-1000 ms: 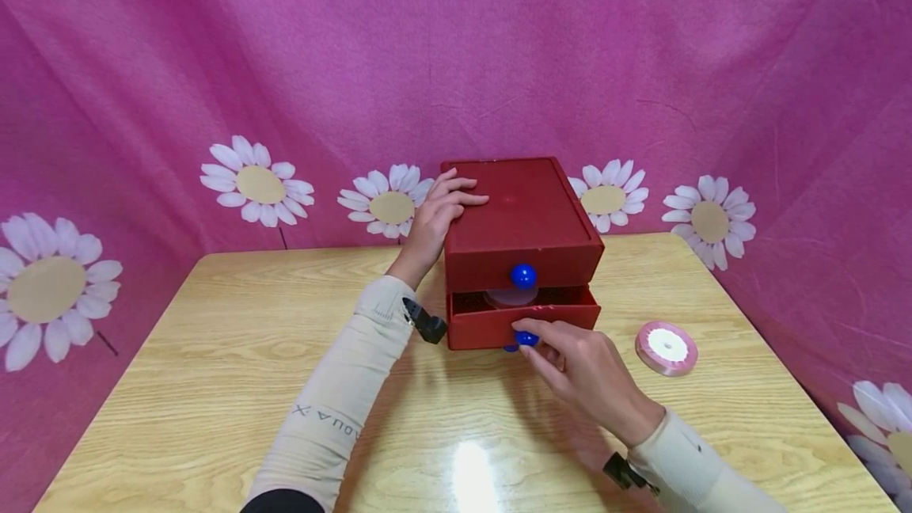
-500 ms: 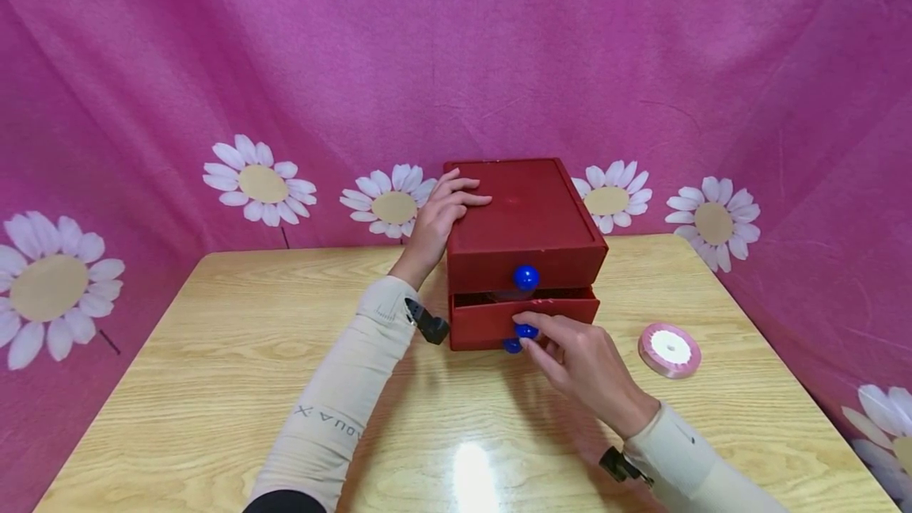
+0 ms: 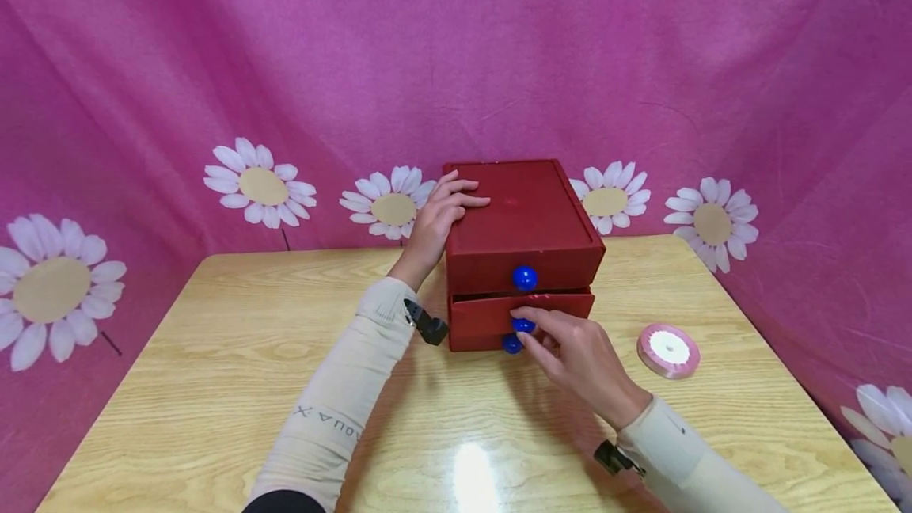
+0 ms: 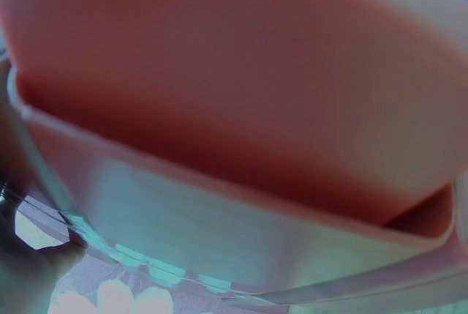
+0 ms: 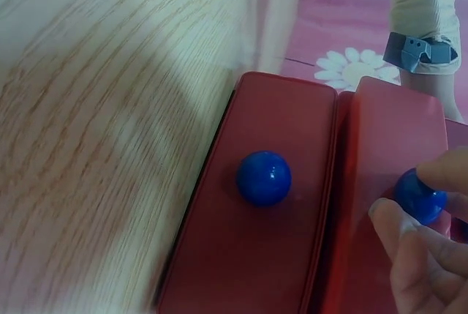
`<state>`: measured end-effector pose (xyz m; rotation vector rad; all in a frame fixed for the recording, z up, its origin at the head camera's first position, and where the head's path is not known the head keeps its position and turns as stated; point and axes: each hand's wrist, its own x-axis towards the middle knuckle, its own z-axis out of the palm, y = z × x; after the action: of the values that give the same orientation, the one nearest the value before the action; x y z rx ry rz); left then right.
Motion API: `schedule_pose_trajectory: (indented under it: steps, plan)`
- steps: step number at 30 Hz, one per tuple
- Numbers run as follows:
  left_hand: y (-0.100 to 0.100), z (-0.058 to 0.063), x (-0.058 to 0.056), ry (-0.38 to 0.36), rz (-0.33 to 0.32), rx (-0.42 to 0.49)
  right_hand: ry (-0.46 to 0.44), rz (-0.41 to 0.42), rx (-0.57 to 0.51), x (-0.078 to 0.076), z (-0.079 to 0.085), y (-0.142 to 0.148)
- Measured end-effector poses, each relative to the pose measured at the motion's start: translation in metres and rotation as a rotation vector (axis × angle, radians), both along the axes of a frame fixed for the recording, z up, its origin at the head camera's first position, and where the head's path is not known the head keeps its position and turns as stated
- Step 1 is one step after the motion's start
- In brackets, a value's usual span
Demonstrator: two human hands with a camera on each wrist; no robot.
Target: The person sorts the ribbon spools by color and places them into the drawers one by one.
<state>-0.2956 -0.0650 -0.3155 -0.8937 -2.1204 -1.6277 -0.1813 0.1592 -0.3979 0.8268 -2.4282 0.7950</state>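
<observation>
A red drawer cabinet with round blue knobs stands toward the back of the table. Its middle drawer juts out slightly, leaving a narrow dark gap under the top drawer. My right hand pinches this drawer's blue knob between thumb and fingers. Below it, the bottom drawer sits flush, its own knob free. My left hand rests on the cabinet's top left edge, fingers spread over the top. The left wrist view shows the jutting drawer's side wall close up.
A roll of pink ribbon lies on the wooden table, right of the cabinet. Behind the table hangs a pink cloth with white daisies.
The middle drawer has slid inward with my right hand on its knob. The pale round thing seen inside it earlier is now hidden. My left hand stays in place.
</observation>
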Motion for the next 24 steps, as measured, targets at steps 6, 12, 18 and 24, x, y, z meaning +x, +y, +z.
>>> schedule_pose_trajectory:
  steps: [6, 12, 18, 24]
  plan:
    - [-0.001, -0.001, -0.001, 0.004, 0.003, -0.002, -0.015, -0.012, -0.005, -0.003, 0.0, -0.002]
    - [0.0, -0.009, -0.011, 0.027, -0.012, 0.011, -0.017, -0.013, -0.016, -0.006, 0.0, -0.002]
    - [-0.001, -0.025, -0.03, 0.021, 0.003, 0.012, -0.011, -0.008, -0.021, -0.008, -0.002, -0.002]
    - [-0.002, -0.027, -0.032, 0.021, 0.012, 0.008, -0.003, -0.001, -0.031, -0.01, -0.004, -0.001]
